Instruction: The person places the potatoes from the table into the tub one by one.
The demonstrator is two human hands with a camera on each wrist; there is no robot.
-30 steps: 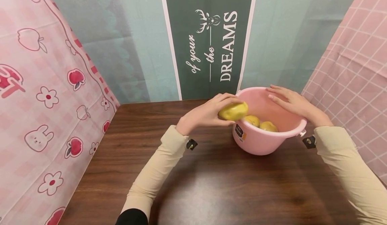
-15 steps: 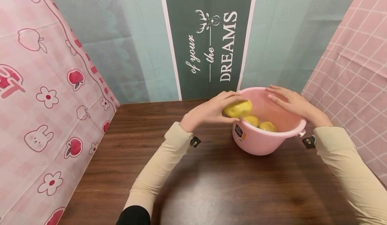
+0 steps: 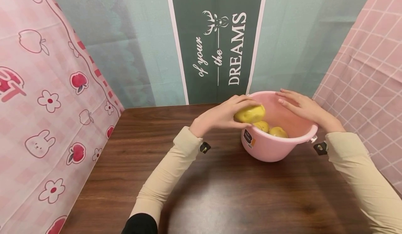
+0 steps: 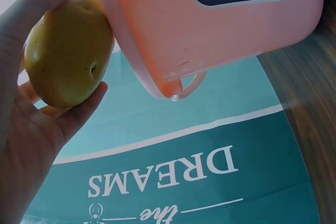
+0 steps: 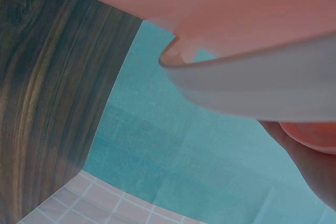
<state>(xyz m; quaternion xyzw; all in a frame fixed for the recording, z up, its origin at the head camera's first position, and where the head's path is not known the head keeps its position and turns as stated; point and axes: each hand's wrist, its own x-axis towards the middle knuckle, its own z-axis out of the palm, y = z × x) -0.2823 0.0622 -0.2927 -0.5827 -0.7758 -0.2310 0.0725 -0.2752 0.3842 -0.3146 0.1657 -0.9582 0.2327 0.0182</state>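
My left hand [image 3: 221,117] grips a yellow potato [image 3: 250,114] at the left rim of a pink bucket [image 3: 270,150]. In the left wrist view, the thumb and fingers curl round the smooth, speckled potato [image 4: 71,51] beside the bucket's rim. Two more yellow potatoes, one on the left [image 3: 262,126] and one on the right [image 3: 278,132], lie inside the bucket; its front wall partly hides them. My right hand [image 3: 303,106] rests over the bucket's back right rim with fairly straight fingers. Only a piece of that hand shows in the right wrist view.
The bucket stands upright on a dark wood-grain table [image 3: 201,192]. Behind the table hangs a teal cloth [image 3: 141,52] with white lettering. A pink patterned cloth [image 3: 50,122] borders the left side, a pink grid cloth [image 3: 373,77] the right.
My left hand has moved a little to the right with the potato, bringing it further over the bucket's left rim. My right hand stays on the rim.
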